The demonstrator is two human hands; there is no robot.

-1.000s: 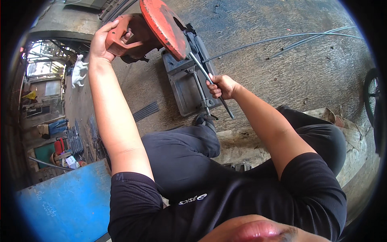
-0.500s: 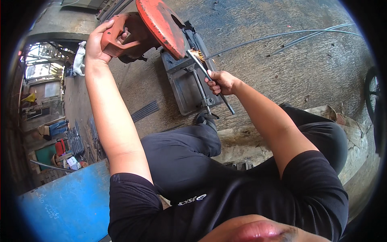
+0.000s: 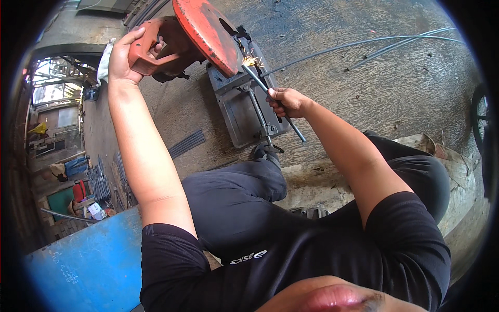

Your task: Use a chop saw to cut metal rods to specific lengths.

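Observation:
An orange cut-off saw stands over its grey base at the upper middle. My left hand is wrapped round the saw's loop handle. In my right hand I grip a thin grey metal rod, slanting from the saw down to the right. Its upper end meets the spot beneath the orange guard where sparks fly. The blade itself is hidden by the guard. A clamp screw runs along the base, left of my right hand.
Long thin rods lie on the floor at the upper right. A bundle of short rods rests left of the base. A blue panel fills the lower left. My shoe is near the base's front end.
The sparks have grown and spread upward. The rod's lower end has shifted slightly up and right with my right hand. My left hand and the saw have barely moved.

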